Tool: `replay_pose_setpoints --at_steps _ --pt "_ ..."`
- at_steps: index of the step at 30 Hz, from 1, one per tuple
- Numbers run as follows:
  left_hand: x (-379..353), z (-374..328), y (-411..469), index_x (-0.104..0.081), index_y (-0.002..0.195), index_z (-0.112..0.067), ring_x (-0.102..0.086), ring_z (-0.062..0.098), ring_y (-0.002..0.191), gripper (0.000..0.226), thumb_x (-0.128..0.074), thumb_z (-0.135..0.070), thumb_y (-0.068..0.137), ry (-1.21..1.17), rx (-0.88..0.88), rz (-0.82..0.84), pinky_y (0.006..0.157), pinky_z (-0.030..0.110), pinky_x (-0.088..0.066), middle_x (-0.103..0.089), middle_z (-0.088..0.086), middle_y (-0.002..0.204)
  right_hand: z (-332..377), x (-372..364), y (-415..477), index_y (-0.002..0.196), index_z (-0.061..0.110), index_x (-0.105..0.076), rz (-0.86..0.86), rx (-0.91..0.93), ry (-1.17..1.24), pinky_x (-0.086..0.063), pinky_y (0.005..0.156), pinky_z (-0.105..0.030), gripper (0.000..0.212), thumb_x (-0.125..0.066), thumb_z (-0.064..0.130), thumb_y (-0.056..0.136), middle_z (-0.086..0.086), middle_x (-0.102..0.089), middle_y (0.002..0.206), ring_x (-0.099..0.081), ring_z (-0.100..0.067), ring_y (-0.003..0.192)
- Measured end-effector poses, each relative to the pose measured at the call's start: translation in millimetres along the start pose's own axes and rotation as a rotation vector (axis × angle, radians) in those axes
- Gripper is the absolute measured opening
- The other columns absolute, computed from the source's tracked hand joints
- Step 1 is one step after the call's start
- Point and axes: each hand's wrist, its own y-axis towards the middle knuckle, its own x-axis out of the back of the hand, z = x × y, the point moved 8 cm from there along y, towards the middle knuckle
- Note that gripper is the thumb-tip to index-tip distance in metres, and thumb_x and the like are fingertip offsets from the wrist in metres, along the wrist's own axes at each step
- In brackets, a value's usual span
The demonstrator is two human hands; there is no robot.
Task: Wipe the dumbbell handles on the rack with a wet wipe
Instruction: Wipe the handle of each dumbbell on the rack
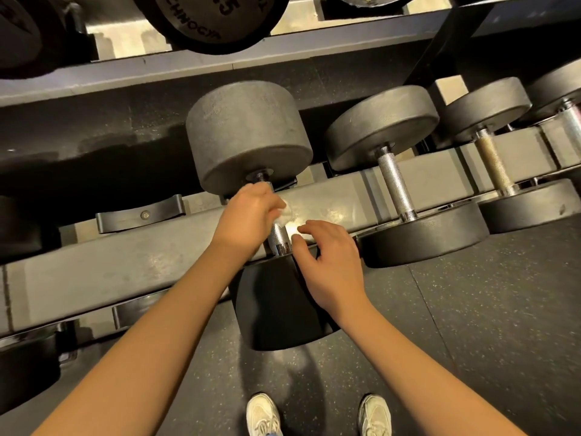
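Note:
A big black dumbbell [248, 136] lies across the lower rack rail [141, 269], with its near head [276, 306] hanging toward me. My left hand [248, 217] is curled over the upper part of its knurled steel handle [278, 236], and a white wet wipe [288, 212] pokes out from under the fingers. My right hand [330, 265] sits over the near head, its curled fingertips pinching the wipe's lower end beside the handle. Most of the wipe is hidden by the hands.
To the right rest two smaller dumbbells with bare handles [394, 187] [493, 166]. An empty black cradle [141, 214] sits on the left. A shelf above holds a heavier dumbbell [213, 20]. My white shoes [262, 413] stand on speckled rubber flooring.

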Motion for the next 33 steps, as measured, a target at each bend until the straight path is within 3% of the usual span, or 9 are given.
replay_pose_setpoints --at_steps 3,7,10,13,19,22,25,28,33 --pt "3 7 -10 -0.075 0.095 -0.004 -0.061 0.023 0.092 0.018 -0.068 0.002 0.080 -0.163 0.096 0.062 0.081 0.022 -0.040 -0.066 0.009 0.094 -1 -1 -1 0.113 0.020 -0.065 0.035 -0.029 0.025 -0.036 0.093 -0.027 0.056 -0.033 0.056 0.083 0.007 -0.064 0.113 -0.051 -0.010 0.105" --pt "7 11 -25 -0.070 0.086 -0.018 -0.055 0.003 0.080 0.015 -0.073 -0.006 0.079 -0.315 0.232 0.087 0.070 0.005 -0.036 -0.060 -0.012 0.084 -7 -4 13 0.130 0.030 -0.056 0.137 -0.163 0.219 -0.041 0.098 -0.031 0.039 -0.056 0.034 0.091 0.011 -0.059 0.126 -0.053 -0.009 0.110" --pt "11 8 -28 -0.054 0.074 -0.030 -0.052 -0.005 0.072 0.032 -0.078 -0.009 0.074 -0.367 0.245 0.052 0.065 0.003 -0.037 -0.055 -0.018 0.075 2 -9 36 0.125 0.025 -0.061 0.263 -0.167 0.308 -0.047 0.081 -0.017 0.036 -0.062 0.020 0.089 0.013 -0.063 0.104 -0.059 -0.003 0.086" --pt "22 5 -23 -0.055 0.074 -0.020 -0.050 -0.003 0.071 0.027 -0.079 -0.008 0.073 -0.366 0.233 -0.009 0.063 0.004 -0.036 -0.052 -0.016 0.074 6 -12 54 0.099 0.010 -0.074 0.313 -0.128 0.301 -0.041 0.062 -0.007 0.017 -0.069 0.008 0.083 0.014 -0.062 0.071 -0.054 0.007 0.058" --pt "43 -1 -10 -0.066 0.082 -0.007 -0.052 0.014 0.078 0.011 -0.074 -0.006 0.075 -0.172 0.022 -0.098 0.069 0.013 -0.037 -0.053 -0.004 0.080 7 -30 67 0.100 0.003 -0.071 0.439 -0.211 0.466 -0.045 0.062 -0.011 0.020 -0.071 0.003 0.080 0.001 -0.066 0.076 -0.058 0.002 0.061" --pt "67 -6 -10 -0.065 0.110 0.001 -0.052 0.025 0.103 0.029 -0.060 -0.012 0.085 0.031 -0.111 -0.273 0.092 0.024 -0.037 -0.060 0.016 0.109 7 -19 86 0.090 0.007 -0.069 0.237 -0.151 0.262 -0.040 0.057 -0.009 0.011 -0.065 0.002 0.082 0.008 -0.058 0.069 -0.052 0.000 0.060" --pt "75 4 -5 -0.053 0.130 0.001 -0.041 0.030 0.126 0.044 -0.048 -0.019 0.092 0.148 -0.095 -0.284 0.107 0.034 -0.032 -0.050 0.018 0.135 6 -10 98 0.089 0.015 -0.064 -0.013 -0.121 0.144 -0.035 0.054 -0.011 0.009 -0.061 0.008 0.084 0.009 -0.053 0.068 -0.049 -0.002 0.063" --pt "69 10 -5 -0.049 0.135 -0.001 -0.037 0.031 0.131 0.045 -0.048 -0.016 0.093 0.164 -0.086 -0.245 0.110 0.035 -0.027 -0.047 0.017 0.141 10 -37 103 0.093 0.004 -0.063 0.108 -0.104 0.072 -0.032 0.055 -0.021 0.013 -0.066 0.011 0.083 -0.006 -0.057 0.077 -0.051 -0.017 0.072" --pt "73 10 -2 -0.054 0.133 -0.004 -0.040 0.029 0.129 0.044 -0.044 -0.020 0.093 0.107 -0.055 -0.240 0.107 0.032 -0.030 -0.050 0.014 0.139 -6 -45 87 0.065 0.008 -0.059 0.362 -0.132 -0.066 -0.047 0.062 -0.026 0.017 -0.070 0.009 0.077 -0.004 -0.057 0.065 -0.053 -0.015 0.062"
